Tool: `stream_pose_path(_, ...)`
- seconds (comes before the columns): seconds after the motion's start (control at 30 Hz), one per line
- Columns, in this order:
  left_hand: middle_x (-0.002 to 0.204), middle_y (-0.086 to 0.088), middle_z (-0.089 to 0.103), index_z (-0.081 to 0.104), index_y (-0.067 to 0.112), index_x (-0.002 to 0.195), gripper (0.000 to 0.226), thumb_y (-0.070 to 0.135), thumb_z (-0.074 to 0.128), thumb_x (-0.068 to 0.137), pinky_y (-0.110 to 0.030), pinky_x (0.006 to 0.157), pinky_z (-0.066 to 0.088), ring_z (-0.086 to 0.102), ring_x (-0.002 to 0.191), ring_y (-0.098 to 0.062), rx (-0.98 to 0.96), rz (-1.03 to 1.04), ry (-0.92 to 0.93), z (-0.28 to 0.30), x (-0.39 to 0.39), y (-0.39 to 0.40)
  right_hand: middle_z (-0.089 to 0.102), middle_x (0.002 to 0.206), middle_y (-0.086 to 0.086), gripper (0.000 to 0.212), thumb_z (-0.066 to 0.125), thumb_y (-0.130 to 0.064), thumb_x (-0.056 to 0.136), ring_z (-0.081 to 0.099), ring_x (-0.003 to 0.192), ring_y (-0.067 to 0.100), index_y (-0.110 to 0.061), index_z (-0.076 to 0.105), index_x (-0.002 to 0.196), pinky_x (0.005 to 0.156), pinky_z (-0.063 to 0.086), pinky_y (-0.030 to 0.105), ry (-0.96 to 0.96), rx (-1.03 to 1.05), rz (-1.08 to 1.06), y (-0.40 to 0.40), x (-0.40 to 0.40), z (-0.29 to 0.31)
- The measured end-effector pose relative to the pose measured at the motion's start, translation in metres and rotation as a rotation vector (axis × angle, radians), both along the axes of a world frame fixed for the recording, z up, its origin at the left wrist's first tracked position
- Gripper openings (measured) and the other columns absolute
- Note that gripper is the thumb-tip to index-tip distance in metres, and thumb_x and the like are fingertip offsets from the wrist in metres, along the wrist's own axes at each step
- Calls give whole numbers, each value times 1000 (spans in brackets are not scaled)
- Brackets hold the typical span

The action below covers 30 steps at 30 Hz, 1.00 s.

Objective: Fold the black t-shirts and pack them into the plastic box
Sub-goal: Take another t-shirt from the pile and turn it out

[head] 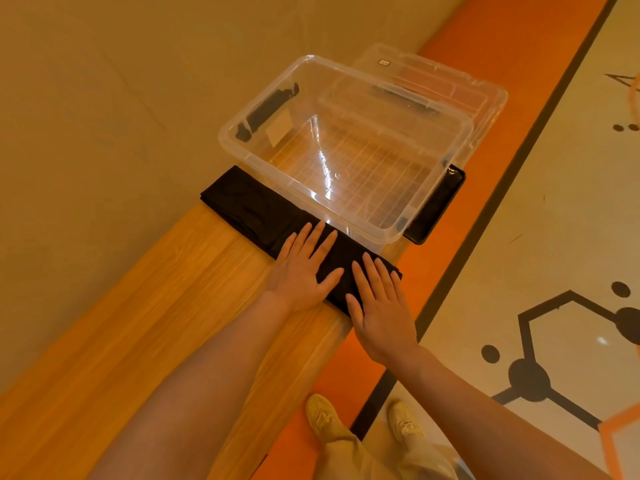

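Observation:
A black t-shirt (252, 209), folded into a long narrow strip, lies across the wooden table (166, 306) just in front of the clear plastic box (346, 216). The box stands open with nothing inside. My left hand (301, 268) presses flat on the strip with straight fingers. My right hand (381, 306) lies flat on the strip's right end, at the table's edge. Neither hand grips the cloth.
The box's clear lid (450, 88) lies behind the box. A black object (436, 206) sticks out from under the box's right side. The table's right edge runs next to an orange floor strip (485, 98). My shoes (363, 420) stand below.

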<state>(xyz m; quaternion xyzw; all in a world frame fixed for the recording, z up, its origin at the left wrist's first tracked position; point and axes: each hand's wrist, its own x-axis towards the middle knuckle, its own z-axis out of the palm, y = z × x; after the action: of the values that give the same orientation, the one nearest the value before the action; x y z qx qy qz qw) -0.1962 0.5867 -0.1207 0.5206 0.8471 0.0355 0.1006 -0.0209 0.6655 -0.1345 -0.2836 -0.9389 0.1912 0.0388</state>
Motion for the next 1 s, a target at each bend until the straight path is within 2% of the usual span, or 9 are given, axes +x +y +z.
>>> stream_pose_path(0.13, 162, 3, -3, 4, 30, 154, 77, 67, 8, 87, -34, 120, -7, -8, 148, -14, -17, 19, 17, 7, 2, -2, 6, 161, 0, 63, 7, -53, 97, -4, 148, 16, -23, 13, 152, 121, 1, 38, -31, -29, 30, 3, 0, 12)
stream_pose_path(0.27, 161, -1, 16, 19, 23, 153, 74, 62, 13, 90, -34, 120, 0, 10, 148, -16, 15, 53, 40, 22, 9, -17, 13, 160, 3, 69, 5, -55, 95, 5, 148, 20, -21, 23, 151, 119, 1, 36, -43, -31, 89, 7, 3, 28)
stream_pose_path(0.37, 157, -4, 27, 30, 20, 150, 73, 61, 19, 90, -36, 120, 8, 20, 146, -18, 39, 100, 65, 35, 16, -35, 19, 159, 5, 68, 7, -55, 95, 13, 147, 23, -21, 28, 150, 119, 7, 38, -55, -27, 181, 9, 4, 39)
stream_pose_path(0.53, 148, -6, 42, 45, 19, 141, 58, 51, 47, 93, -38, 111, 25, 41, 135, -21, 32, 230, 167, 55, 40, -69, 30, 155, 5, 51, 31, -44, 101, 24, 144, 23, -22, 34, 147, 118, 19, 40, -94, 20, 360, 15, -1, 62)
stream_pose_path(0.7, 129, -6, 60, 60, 20, 126, 56, 54, 37, 87, -34, 96, 31, 59, 112, -23, 48, 397, 213, 72, 75, -99, 49, 142, 9, 42, 42, -38, 98, 44, 132, 28, -17, 53, 133, 109, 35, 44, -29, 89, 586, 21, -5, 85)
stream_pose_path(0.8, 125, -6, 62, 63, 19, 122, 54, 53, 40, 87, -34, 94, 28, 62, 107, -24, 48, 486, 250, 80, 99, -118, 56, 134, 11, 40, 41, -36, 96, 52, 124, 30, -14, 61, 123, 103, 41, 45, -6, 147, 718, 19, -8, 98)
stream_pose_path(0.87, 128, -6, 61, 61, 20, 125, 56, 55, 37, 88, -34, 97, 24, 60, 110, -24, 29, 554, 255, 83, 114, -132, 58, 130, 12, 48, 32, -40, 95, 56, 120, 31, -13, 63, 119, 100, 44, 44, 10, 159, 802, 13, -12, 107)
stream_pose_path(0.93, 137, -6, 54, 56, 21, 132, 63, 58, 29, 88, -34, 102, 19, 54, 120, -24, 14, 634, 227, 88, 129, -148, 53, 137, 10, 50, 30, -44, 96, 50, 126, 28, -16, 58, 126, 106, 38, 42, 16, 173, 885, 4, -17, 115)
stream_pose_path(1.0, 148, -3, 42, 45, 23, 141, 73, 62, 17, 86, -34, 108, 12, 42, 132, -22, -3, 708, 202, 94, 143, -164, 42, 148, 5, 44, 36, -42, 100, 37, 137, 24, -20, 49, 136, 113, 27, 39, 4, 185, 959, -8, -22, 121)
